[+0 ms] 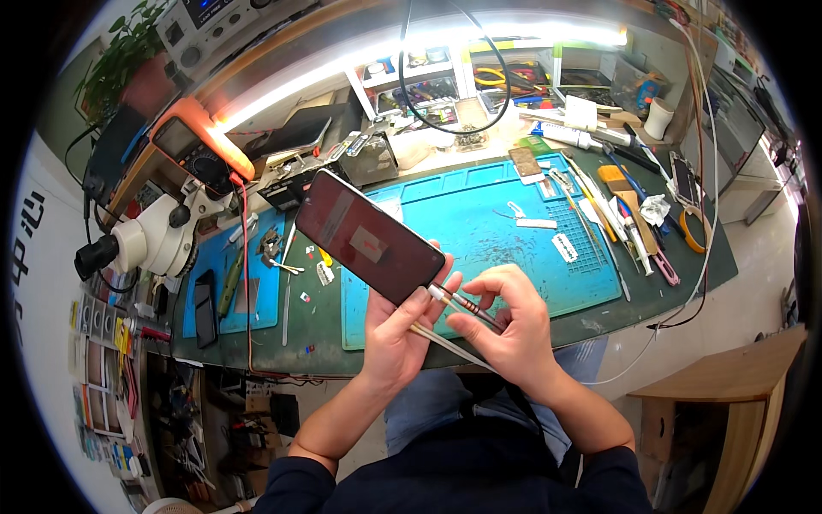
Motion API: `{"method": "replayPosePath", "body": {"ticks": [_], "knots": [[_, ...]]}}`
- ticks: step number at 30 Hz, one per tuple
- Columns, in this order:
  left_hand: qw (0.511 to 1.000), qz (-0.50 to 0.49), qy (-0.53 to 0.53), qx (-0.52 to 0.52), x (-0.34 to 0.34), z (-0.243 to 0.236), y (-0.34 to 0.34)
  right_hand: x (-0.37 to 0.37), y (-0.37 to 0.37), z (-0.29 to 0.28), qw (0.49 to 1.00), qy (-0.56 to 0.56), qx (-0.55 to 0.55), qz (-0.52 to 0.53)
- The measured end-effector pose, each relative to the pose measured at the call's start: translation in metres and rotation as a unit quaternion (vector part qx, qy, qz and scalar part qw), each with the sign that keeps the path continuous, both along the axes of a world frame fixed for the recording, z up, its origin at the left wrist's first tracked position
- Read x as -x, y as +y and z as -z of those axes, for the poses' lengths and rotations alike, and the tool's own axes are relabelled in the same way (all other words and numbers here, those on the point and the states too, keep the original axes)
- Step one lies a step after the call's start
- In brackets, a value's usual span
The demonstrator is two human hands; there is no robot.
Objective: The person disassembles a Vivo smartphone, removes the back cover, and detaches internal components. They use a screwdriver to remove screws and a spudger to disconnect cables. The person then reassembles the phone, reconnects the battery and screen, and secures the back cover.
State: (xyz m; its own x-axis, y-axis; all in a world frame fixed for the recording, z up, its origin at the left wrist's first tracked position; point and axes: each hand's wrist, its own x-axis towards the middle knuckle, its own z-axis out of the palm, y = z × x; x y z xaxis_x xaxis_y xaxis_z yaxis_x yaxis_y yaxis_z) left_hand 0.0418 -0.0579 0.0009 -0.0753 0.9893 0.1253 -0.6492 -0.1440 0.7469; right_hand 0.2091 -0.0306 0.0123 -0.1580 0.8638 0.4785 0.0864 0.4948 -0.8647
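My left hand point(398, 336) is closed around the lower end of a smartphone point(368, 236). The phone is tilted above the mat, with its screen dark reddish and a pale box lit in the middle. A white cable plug point(435, 293) sits at the phone's lower edge by my left thumb; whether it is fully inserted cannot be made out. A pale cable point(449, 345) runs from under my left hand toward my right wrist. My right hand point(514, 325) is curled beside the plug, around a slim banded stick-like tool point(478, 313). Its far end is hidden in the palm.
A blue repair mat point(479, 218) covers the bench, with razor blades point(564, 248) on it. Brushes and hand tools point(621, 193) lie at right. At left stand a microscope point(145, 244) and an orange multimeter point(201, 141); another phone point(205, 308) lies near the edge.
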Motion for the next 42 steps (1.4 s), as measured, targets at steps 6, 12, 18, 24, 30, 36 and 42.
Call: {"method": "replayPosePath", "body": {"ticks": [6,12,18,24,30,36,42], "knots": [[1.0,-0.01,-0.022,0.009,-0.003,-0.001,-0.002,0.003,0.0,0.014,0.994,0.056,0.097,-0.006],[1.0,-0.012,-0.022,0.018,-0.003,0.0,-0.002,-0.001,0.0,0.014,0.994,0.051,0.09,-0.026],[1.0,-0.009,-0.016,0.021,-0.003,0.0,-0.003,-0.003,-0.001,0.004,0.999,-0.009,0.041,-0.029],[1.0,0.001,-0.008,0.021,-0.003,0.002,-0.002,0.002,0.0,0.016,0.989,0.063,0.126,-0.044],[1.0,0.006,-0.002,0.027,-0.001,0.002,-0.002,-0.005,0.001,0.006,0.997,-0.021,0.066,-0.035],[0.999,0.004,-0.002,0.032,-0.001,0.002,-0.001,-0.001,-0.001,0.01,0.995,0.012,0.099,-0.022],[0.999,0.002,-0.005,0.034,-0.002,0.002,-0.002,-0.002,-0.001,0.008,0.995,0.018,0.096,-0.031]]}}
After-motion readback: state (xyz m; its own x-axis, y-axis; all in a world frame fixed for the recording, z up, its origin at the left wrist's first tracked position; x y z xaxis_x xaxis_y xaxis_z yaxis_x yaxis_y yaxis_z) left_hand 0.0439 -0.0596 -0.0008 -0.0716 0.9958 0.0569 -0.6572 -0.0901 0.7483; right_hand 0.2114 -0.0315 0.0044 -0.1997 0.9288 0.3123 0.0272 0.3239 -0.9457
